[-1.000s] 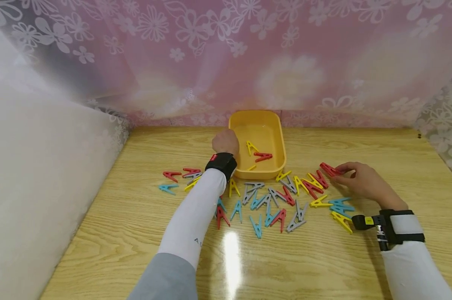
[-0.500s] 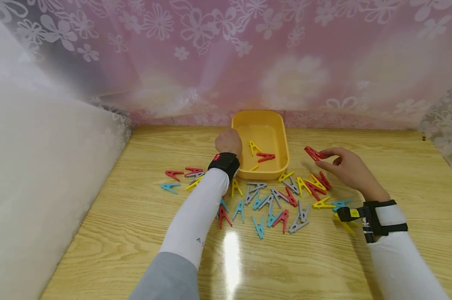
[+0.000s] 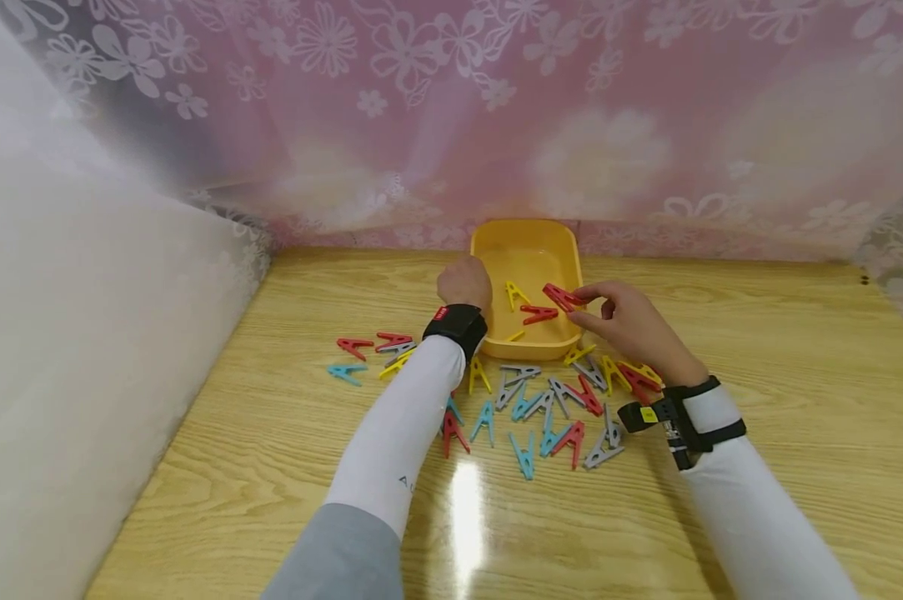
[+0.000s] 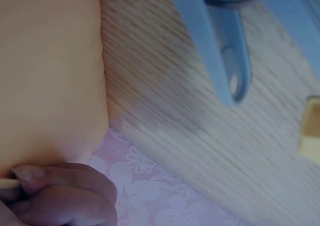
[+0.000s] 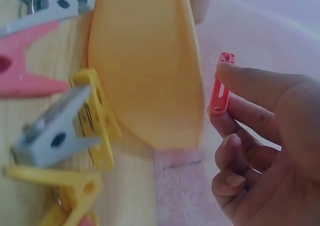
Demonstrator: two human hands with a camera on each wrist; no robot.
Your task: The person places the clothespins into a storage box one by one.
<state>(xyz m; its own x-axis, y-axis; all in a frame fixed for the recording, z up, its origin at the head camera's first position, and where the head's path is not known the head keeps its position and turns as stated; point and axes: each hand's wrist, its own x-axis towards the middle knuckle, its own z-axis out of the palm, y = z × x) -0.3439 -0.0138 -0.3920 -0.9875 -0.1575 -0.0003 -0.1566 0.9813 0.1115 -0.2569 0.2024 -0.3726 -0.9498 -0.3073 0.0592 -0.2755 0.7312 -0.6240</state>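
Your right hand point(image 3: 637, 325), pinching red clip point(image 3: 559, 297), swung over right side of bin point(image 3: 535, 260): pickup done, release not yet; your left hand point(image 3: 466, 282) pinches its left rim

The table point(image 3: 218, 467) is shiny, light brown wood with wavy lines. A yellow tub point(image 3: 529, 353) stands near its back edge. In front of the tub lie red pegs point(image 3: 451, 428), blue pegs point(image 3: 527, 467), yellow pegs point(image 3: 476, 364) and grey pegs point(image 3: 522, 370), lots of them jumbled together, with a few more over to the left.
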